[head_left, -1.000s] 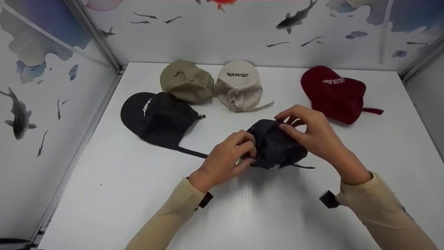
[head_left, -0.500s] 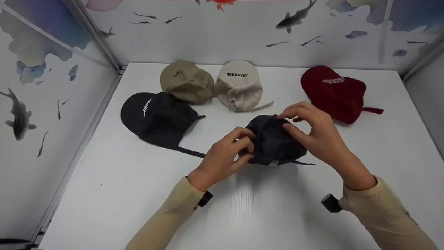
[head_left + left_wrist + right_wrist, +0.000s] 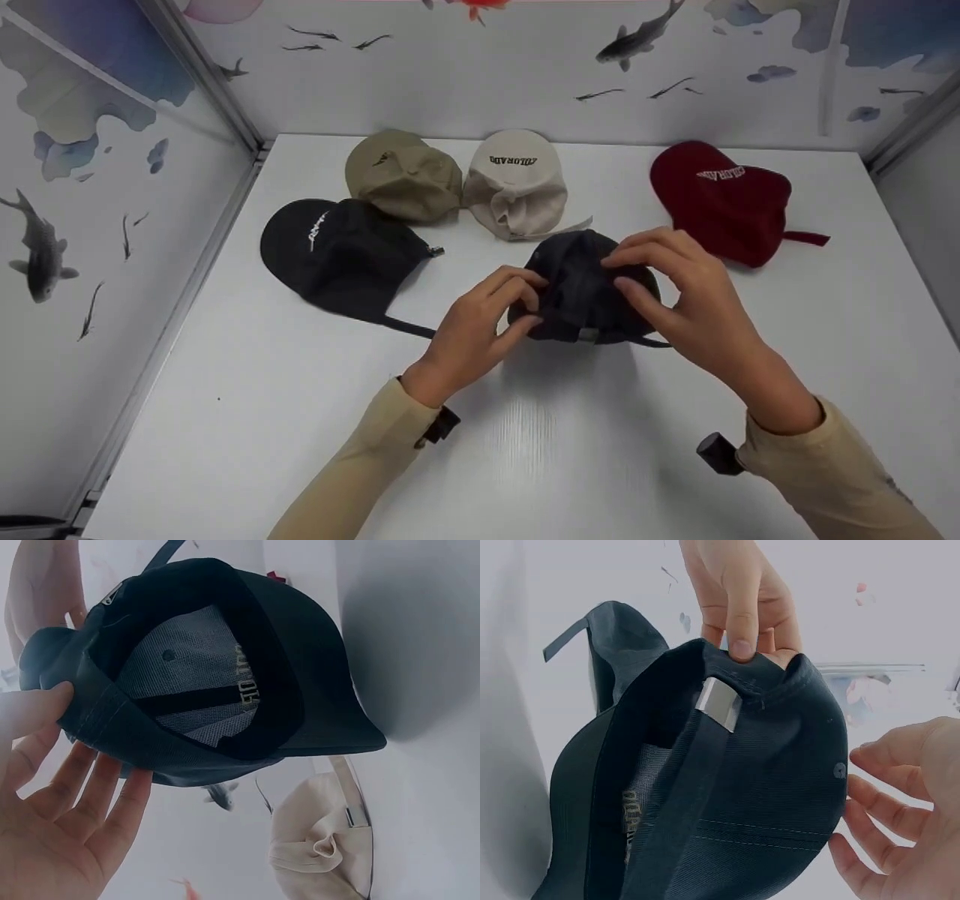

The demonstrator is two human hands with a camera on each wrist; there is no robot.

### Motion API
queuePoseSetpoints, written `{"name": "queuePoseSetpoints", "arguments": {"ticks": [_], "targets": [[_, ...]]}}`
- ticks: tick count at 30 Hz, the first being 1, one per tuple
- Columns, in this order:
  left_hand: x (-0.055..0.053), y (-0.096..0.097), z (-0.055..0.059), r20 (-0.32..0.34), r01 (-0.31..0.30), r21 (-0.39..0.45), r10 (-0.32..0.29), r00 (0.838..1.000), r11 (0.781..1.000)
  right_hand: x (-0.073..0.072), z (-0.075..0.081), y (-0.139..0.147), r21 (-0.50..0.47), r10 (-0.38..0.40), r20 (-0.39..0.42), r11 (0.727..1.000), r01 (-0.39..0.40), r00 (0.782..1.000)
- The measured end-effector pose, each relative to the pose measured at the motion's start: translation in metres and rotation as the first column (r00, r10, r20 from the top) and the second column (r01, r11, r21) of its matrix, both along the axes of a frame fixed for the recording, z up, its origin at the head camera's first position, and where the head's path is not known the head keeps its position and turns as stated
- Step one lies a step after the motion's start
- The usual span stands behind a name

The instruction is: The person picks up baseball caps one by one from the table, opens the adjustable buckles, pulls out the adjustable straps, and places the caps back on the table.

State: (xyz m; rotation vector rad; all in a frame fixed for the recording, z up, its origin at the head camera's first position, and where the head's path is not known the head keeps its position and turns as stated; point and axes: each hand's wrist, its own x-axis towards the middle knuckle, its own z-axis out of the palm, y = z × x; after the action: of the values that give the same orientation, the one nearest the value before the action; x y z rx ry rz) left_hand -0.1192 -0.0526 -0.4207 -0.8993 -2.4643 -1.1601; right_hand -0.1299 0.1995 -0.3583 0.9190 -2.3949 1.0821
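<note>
In the head view, a dark navy baseball cap is between both hands near the middle of the table, its back strap and small metal buckle toward the person. My left hand grips the cap's back edge, thumb on one side and fingers on the other, as the left wrist view shows. The fingertips of my right hand lie against the crown, loosely bent and spread. The left wrist view looks into the cap's opening, onto mesh lining with reversed lettering; its brim points toward the tabletop.
A black cap lies at left, its strap reaching toward my left forearm. Behind it sits an olive cap, with a cream cap beside it. A dark red cap is at back right. Printed panels wall the white table.
The navy cap has moved away from the person and turned, its crown filling out rounder. My right fingers have gone from pinching the fabric to lying spread against the crown. The other caps stayed put.
</note>
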Motion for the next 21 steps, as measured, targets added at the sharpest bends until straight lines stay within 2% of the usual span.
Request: {"name": "queuePoseSetpoints", "arguments": {"ticks": [5,9,15,21], "targets": [[-0.001,-0.002,0.001,0.018,0.005,0.047,-0.006,1.0,0.999,0.003,-0.001,-0.001,-0.008,0.004,-0.027,1.0,-0.005,1.0],[-0.002,-0.005,0.002,0.069,0.009,0.082,-0.015,0.997,0.997,0.003,-0.003,-0.003,-0.034,0.04,-0.07,0.999,-0.042,0.997],[-0.002,-0.007,0.003,0.176,0.007,0.169,-0.037,0.984,0.986,0.003,-0.006,-0.005,-0.05,0.1,-0.138,0.993,-0.108,0.985],[-0.003,-0.01,0.003,0.233,0.001,0.254,-0.063,0.97,0.967,0.005,-0.011,-0.005,-0.006,0.083,-0.126,0.996,-0.085,0.989]]}}
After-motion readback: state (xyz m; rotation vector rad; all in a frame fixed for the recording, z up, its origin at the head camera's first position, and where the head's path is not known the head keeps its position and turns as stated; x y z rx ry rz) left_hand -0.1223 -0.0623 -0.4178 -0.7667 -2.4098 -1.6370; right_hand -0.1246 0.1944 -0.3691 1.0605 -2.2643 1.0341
